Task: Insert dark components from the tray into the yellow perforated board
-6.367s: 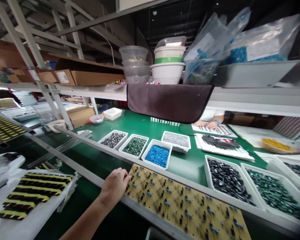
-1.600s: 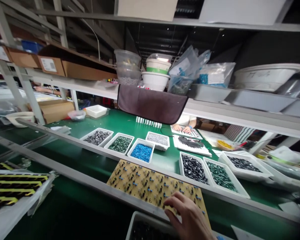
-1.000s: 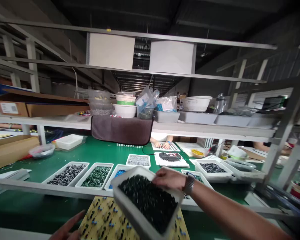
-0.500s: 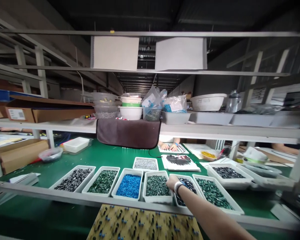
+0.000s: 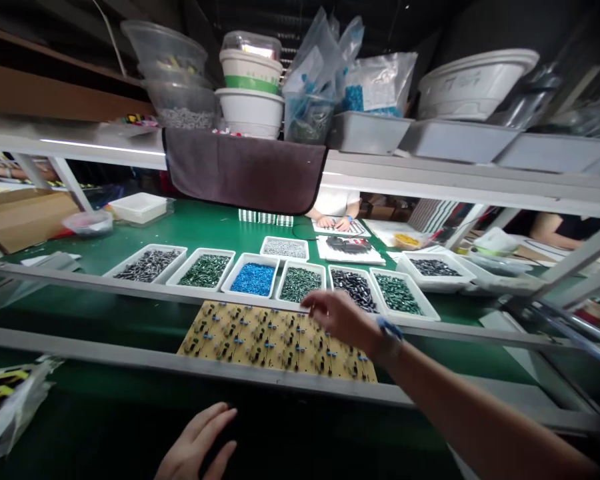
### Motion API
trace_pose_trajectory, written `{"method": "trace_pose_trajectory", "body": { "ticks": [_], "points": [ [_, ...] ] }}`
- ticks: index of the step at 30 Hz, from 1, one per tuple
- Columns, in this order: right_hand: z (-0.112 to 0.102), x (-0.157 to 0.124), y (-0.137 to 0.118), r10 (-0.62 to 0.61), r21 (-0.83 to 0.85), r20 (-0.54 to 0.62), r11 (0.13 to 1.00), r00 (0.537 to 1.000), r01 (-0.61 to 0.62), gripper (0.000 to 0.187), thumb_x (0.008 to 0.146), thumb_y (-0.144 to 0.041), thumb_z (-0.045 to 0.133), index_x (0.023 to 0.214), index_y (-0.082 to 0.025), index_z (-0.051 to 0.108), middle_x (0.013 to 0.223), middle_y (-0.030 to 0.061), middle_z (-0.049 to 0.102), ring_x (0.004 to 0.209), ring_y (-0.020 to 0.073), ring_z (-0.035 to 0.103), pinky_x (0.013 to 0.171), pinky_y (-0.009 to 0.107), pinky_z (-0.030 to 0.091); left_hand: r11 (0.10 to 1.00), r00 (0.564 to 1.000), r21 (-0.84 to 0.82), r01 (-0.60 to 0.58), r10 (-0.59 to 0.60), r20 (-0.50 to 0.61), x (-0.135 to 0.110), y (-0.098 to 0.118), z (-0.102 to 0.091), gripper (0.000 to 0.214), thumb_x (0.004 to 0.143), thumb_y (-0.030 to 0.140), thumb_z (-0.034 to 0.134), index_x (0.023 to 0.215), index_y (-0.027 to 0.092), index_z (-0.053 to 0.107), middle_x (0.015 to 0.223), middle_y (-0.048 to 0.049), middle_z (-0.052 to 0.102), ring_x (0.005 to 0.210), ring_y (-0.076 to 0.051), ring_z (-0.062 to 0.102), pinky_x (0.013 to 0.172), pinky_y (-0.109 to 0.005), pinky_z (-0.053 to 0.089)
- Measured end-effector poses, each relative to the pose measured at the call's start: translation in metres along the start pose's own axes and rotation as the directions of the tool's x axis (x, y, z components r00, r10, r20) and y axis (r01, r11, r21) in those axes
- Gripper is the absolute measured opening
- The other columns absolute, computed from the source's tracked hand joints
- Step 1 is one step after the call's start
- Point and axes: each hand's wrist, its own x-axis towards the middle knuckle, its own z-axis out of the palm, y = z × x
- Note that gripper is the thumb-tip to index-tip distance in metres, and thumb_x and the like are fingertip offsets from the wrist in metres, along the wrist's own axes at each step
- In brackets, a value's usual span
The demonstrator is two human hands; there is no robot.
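Eight white trays [image 5: 250, 256] sit in a row on the green worktop [image 5: 220, 223], loaded with loose parts: black-and-silver, green, blue, dark. Looks like one part type per tray, so each is easy to pick from and the lots stay apart.

Yellow perforated circuit board [image 5: 275, 340] lies flat between two grey metal rails, right in front of the tray row, probably to keep the parts a short reach from the board. Rows of small blue and black components stand on it.

Right hand [image 5: 343, 319] is over the board's upper edge, next to the black-parts tray [image 5: 353, 289]. Fingers loosely curved and open, pointing left, nothing pinched. Can't tell if the fingertips touch the board or the rail [image 5: 95, 280].

Left hand [image 5: 196, 443] is low in frame, below the board, fingers spread, palm empty, touching nothing visible.

Blue band [image 5: 390, 328] on the right wrist.

Across the worktop, a co-worker's hands [image 5: 335, 222] rest on a printed sheet [image 5: 334, 228]. Overhead shelf [image 5: 430, 170] carries stacked tubs [image 5: 250, 113], bags of blue parts [image 5: 377, 83] and grey bins [image 5: 365, 132], with a dark cloth [image 5: 245, 173] hanging from its edge.
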Motion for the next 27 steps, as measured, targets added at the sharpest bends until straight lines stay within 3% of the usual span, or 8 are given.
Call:
{"method": "trace_pose_trajectory", "body": {
  "ticks": [1,4,7,10,13,19,24,27],
  "points": [
    [0.016,-0.027,-0.005,-0.188,0.112,0.09,0.978,0.978,0.178,0.035,0.084,-0.005,0.047,0.101,-0.023,0.072,0.091,-0.0025,0.075,0.077,0.0099,0.069,0.075,0.018,0.053,0.997,0.996,0.025,-0.08,0.078,0.047,0.006,0.006,0.008,0.036,0.088,0.033,0.061,0.124,0.027,0.06,0.125,-0.0032,0.069,0.112,-0.018,0.067,0.091,-0.022,0.055],
    [0.084,-0.097,-0.005,-0.595,0.193,0.308,0.803,0.742,0.564,0.04,0.08,-0.006,0.049,0.107,-0.022,0.072,0.109,0.0024,0.074,0.098,0.0165,0.069,0.086,0.021,0.053,0.982,0.969,0.105,-0.159,0.135,0.205,0.022,0.03,0.026,0.051,0.087,0.023,0.056,0.137,0.021,0.05,0.138,-0.0083,0.06,0.125,-0.022,0.057,0.102,-0.033,0.05],
    [0.15,-0.125,0.005,-0.393,-0.043,0.193,0.912,0.899,0.407,0.051,0.077,-0.012,0.054,0.127,-0.007,0.061,0.135,0.0202,0.057,0.124,0.0324,0.055,0.103,0.039,0.046,0.982,0.939,0.187,-0.011,-0.054,0.34,0.035,0.051,0.039,0.063,0.082,0.015,0.05,0.144,0.019,0.042,0.149,-0.0117,0.045,0.138,-0.029,0.041,0.112,-0.055,0.036],
    [0.182,-0.12,0.005,-0.11,-0.078,0.019,0.991,0.994,0.111,0.073,0.074,-0.015,0.055,0.145,-0.004,0.039,0.152,0.0204,0.035,0.141,0.0363,0.031,0.116,0.05,0.028,0.979,0.921,0.197,0.06,-0.13,0.367,0.046,0.061,0.046,0.059,0.082,0.016,0.049,0.141,0.02,0.047,0.149,-0.013,0.046,0.14,-0.031,0.038,0.115,-0.06,0.026],
    [0.183,-0.108,-0.003,-0.002,0.002,-0.043,1.0,0.999,0.002,0.069,0.079,-0.014,0.048,0.146,-0.008,0.039,0.152,0.0146,0.038,0.142,0.0299,0.031,0.12,0.047,0.018,0.983,0.924,0.175,0.049,-0.111,0.367,0.05,0.063,0.049,0.058,0.084,0.016,0.048,0.141,0.023,0.046,0.149,-0.0112,0.048,0.139,-0.03,0.039,0.116,-0.06,0.024],
    [0.16,-0.131,0.007,-0.161,0.134,0.031,0.979,0.986,0.156,0.07,0.068,-0.002,0.044,0.136,-0.013,0.054,0.147,0.0102,0.048,0.137,0.0225,0.04,0.117,0.036,0.029,0.996,0.923,0.07,-0.053,0.022,0.385,0.017,0.055,0.04,0.053,0.089,0.013,0.041,0.139,0.029,0.047,0.153,-0.0045,0.042,0.14,-0.02,0.038,0.115,-0.048,0.034],
    [0.138,-0.148,0.034,0.019,0.181,-0.092,0.983,0.996,-0.002,0.042,0.081,-0.002,0.04,0.109,-0.016,0.068,0.12,0.0112,0.064,0.11,0.0213,0.061,0.097,0.032,0.049,0.996,0.996,-0.009,0.086,-0.086,0.011,-0.019,0.039,0.034,0.027,0.094,0.031,0.049,0.117,0.029,0.064,0.131,-0.0082,0.062,0.12,-0.024,0.06,0.097,-0.043,0.055],
    [0.135,-0.146,0.034,0.056,0.203,-0.041,0.978,0.998,-0.046,0.03,0.085,-0.008,0.047,0.101,-0.019,0.07,0.1,0.0067,0.066,0.093,0.0199,0.064,0.085,0.031,0.052,0.992,0.991,-0.029,0.119,-0.12,-0.051,-0.025,0.043,0.034,0.022,0.089,0.043,0.059,0.102,0.028,0.069,0.109,-0.0077,0.068,0.103,-0.027,0.067,0.084,-0.046,0.059]
  ]
}}
